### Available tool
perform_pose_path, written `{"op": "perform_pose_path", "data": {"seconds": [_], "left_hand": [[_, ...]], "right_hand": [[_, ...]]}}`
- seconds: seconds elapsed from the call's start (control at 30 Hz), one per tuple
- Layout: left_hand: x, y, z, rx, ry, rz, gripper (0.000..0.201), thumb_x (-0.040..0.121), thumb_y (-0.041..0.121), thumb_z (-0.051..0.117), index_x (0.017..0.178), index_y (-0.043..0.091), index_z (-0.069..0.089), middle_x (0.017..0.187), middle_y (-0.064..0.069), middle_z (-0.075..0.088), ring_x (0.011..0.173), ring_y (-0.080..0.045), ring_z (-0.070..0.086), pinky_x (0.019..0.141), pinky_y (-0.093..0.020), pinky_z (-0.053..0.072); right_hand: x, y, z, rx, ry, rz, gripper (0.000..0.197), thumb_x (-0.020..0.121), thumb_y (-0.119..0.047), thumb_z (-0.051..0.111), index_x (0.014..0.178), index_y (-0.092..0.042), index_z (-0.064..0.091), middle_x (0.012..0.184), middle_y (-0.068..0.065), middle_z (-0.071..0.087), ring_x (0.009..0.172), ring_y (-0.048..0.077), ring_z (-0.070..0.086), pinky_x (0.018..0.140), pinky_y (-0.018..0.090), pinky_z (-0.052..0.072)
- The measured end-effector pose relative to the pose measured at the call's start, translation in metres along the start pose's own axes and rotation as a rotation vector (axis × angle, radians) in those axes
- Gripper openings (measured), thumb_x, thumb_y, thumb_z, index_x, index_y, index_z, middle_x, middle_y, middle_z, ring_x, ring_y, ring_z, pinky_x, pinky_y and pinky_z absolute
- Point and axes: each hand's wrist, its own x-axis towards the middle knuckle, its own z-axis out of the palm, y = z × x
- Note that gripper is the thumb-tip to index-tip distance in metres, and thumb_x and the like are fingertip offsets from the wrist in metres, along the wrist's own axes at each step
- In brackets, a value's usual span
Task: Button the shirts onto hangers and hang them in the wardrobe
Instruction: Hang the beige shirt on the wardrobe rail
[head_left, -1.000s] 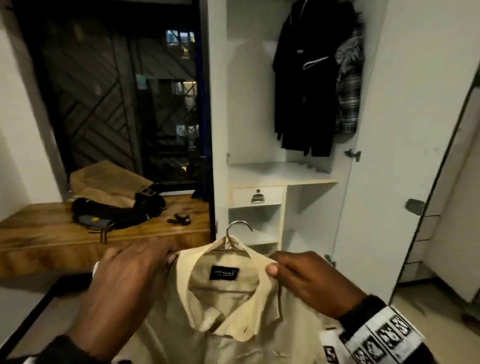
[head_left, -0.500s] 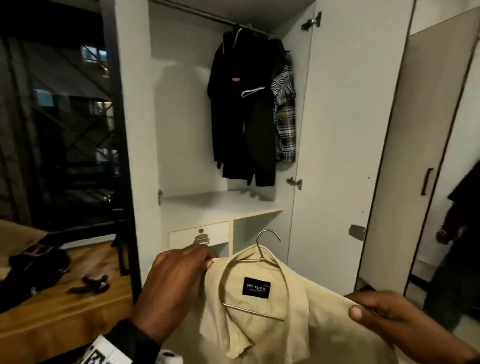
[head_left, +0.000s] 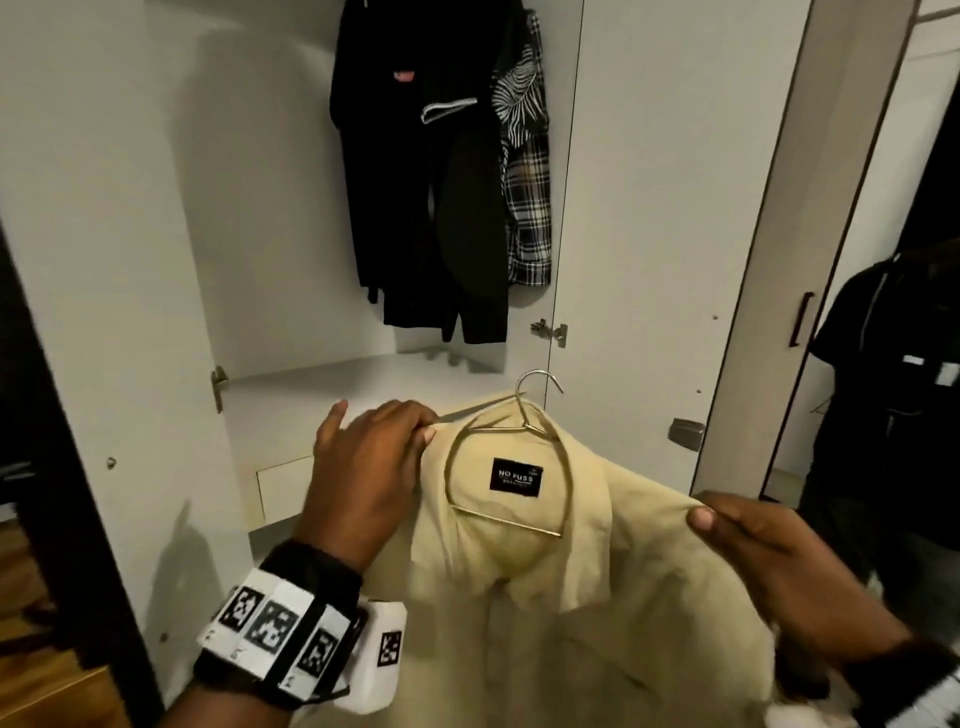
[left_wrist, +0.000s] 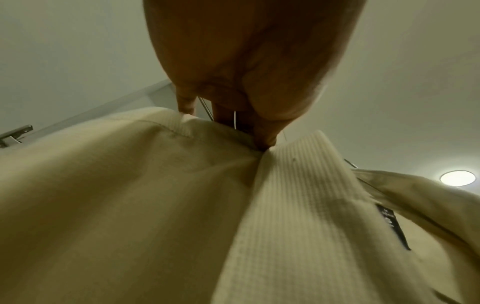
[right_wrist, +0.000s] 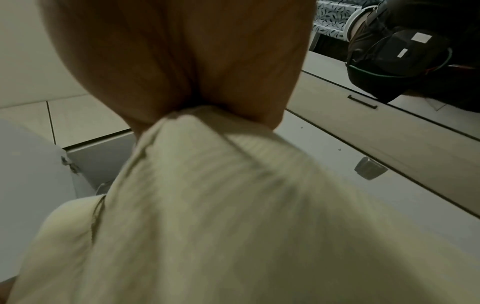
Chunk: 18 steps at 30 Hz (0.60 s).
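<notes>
— Cream shirt (head_left: 597, 623): soft, light, limp; likely to slide off a thin wire hanger (head_left: 524, 415) if tilted. Held in front of the open wardrobe (head_left: 156, 260), above the front edge of its inner shelf (head_left: 311, 384), not yet hung.

— Grip?

— Left hand (head_left: 369, 467) pinching the left shoulder and collar, fingers (left_wrist: 265, 135) curled tight on cloth beside the wire. Right hand (head_left: 769, 561) curled round a bunch of the right shoulder. Better, probably, to take the bare hook for hanging.

— In the way?

— Dark clothes (head_left: 415, 182) and a plaid shirt (head_left: 527, 208) hanging toward the right of the compartment, just beside the open door (head_left: 675, 208); free space to their left. Rail out of view.
</notes>
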Motion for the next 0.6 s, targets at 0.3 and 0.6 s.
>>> {"op": "perform_pose_path", "data": {"seconds": [0.3, 0.6], "left_hand": [[0.094, -0.045, 0.037, 0.022, 0.154, -0.029, 0.024, 0.101, 0.03, 0.039, 0.096, 0.032, 0.063, 0.097, 0.017, 0.065, 0.091, -0.006, 0.056, 0.117, -0.052, 0.025], [0.187, -0.08, 0.071, -0.04, 0.407, -0.27, 0.076, 0.092, 0.068, 0.042, 0.15, 0.021, 0.034, 0.159, -0.001, 0.026, 0.144, -0.024, 0.034, 0.114, -0.051, 0.036]], "right_hand": [[0.132, 0.036, 0.007, -0.008, -0.046, -0.124, 0.036, 0.094, -0.047, 0.05, 0.073, -0.017, 0.057, 0.068, -0.001, 0.055, 0.066, 0.012, 0.052, 0.063, 0.038, 0.042], [0.303, 0.038, 0.027, 0.166, 0.07, -0.292, 0.04, 0.097, -0.042, 0.052, 0.076, -0.009, 0.058, 0.068, 0.013, 0.054, 0.063, 0.018, 0.047, 0.06, 0.034, 0.041]]}}
